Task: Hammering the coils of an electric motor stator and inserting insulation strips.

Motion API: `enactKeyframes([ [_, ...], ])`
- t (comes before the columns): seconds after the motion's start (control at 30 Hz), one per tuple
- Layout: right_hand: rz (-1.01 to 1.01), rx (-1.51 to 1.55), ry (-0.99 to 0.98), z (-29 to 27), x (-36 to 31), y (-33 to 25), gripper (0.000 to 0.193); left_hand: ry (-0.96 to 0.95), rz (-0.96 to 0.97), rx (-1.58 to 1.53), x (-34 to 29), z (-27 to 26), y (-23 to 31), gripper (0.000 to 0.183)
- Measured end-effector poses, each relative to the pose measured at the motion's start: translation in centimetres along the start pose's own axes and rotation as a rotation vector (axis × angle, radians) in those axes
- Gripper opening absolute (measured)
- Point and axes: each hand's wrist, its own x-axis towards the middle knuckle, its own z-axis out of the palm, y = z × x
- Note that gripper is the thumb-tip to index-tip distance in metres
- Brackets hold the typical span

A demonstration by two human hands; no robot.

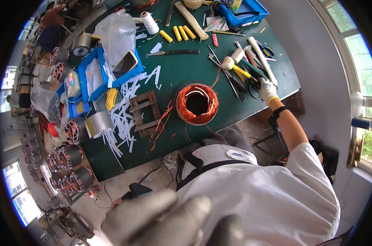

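Observation:
At the table's right edge, my right hand (268, 90), in a white glove, reaches into a cluster of tools with its fingers curled. Handles lie right at its fingertips, and what the fingers hold cannot be made out. Beside it are a mallet with a yellow handle (244, 73) and a pale wooden bar (261, 59). My left hand (165, 219), in a greyish glove, is raised close in front of me, blurred, with its fingers stretched apart and nothing visible in them. A motor stator wound with copper wire (197, 104) stands on the green table, apart from both hands.
A brown metal frame (146, 112) sits left of the stator, near scattered white paper strips (126, 102). Blue bins (94, 76) hold paper pieces and a phone (125, 64). A knife (173, 52) and yellow rolls (182, 33) lie farther back. More stators (77, 180) stand at the left.

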Motion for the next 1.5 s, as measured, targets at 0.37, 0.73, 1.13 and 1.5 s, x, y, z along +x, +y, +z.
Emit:
enactKeyframes([
  [0.37, -0.159, 0.162, 0.097, -4.5, -1.4, -0.5, 0.041, -0.240, -0.395, -0.056, -1.6, 8.8, -6.3, 0.029],
  [0.73, -0.239, 1.294, -0.343, -18.0, -21.6, -6.9, 0.054, -0.188, -0.309, 0.244, -16.7, 24.8, -12.6, 0.058],
  [1.13, -0.361, 1.233, -0.382, -24.1, -23.9, -13.0, 0.065, 0.066, -0.696, 0.288, -19.8, 24.9, -9.7, 0.126],
  [1.5, -0.131, 1.104, -1.071, -20.7, -23.6, -12.6, 0.061, 0.149, -0.686, 0.310, -22.0, 27.9, -11.4, 0.137],
])
